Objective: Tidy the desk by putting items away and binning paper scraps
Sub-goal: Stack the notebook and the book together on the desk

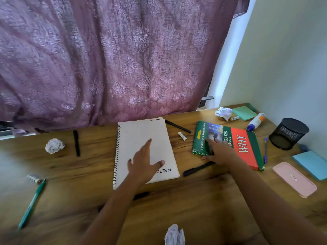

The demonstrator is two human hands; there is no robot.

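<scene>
View from your head, looking down on the wooden desk (194,206). Your left hand (143,163) lies over the near half of the white spiral notebook (141,131) at the desk's middle, its fingers straight and spread wide, thumb out to the right. Motion blur hides whether the palm actually presses on the cover. Your right hand (219,152) reaches the near-left corner of the green and red book (245,144), which lies just right of the notebook. Its fingers rest extended on the cover and its thumb follows the near edge, gripping nothing as yet.

Crumpled paper balls sit at the left (54,146), at the far right (223,113) and at the near edge (174,235). A teal pen (31,203) lies near left, and a mesh pen cup (288,133) stands at the right.

Handling, as judged:
- **Notebook:** It is probably light, with a bendy cover. Take it along the wire spine on its left side, where it is stiffest.
- **Book:** It looks thicker and heavier, and the glossy cover may slide. Slip your thumb under the near-left corner and clamp the spine edge.
- **Paper balls:** They weigh almost nothing and crush freely, so pinch them anywhere.
</scene>
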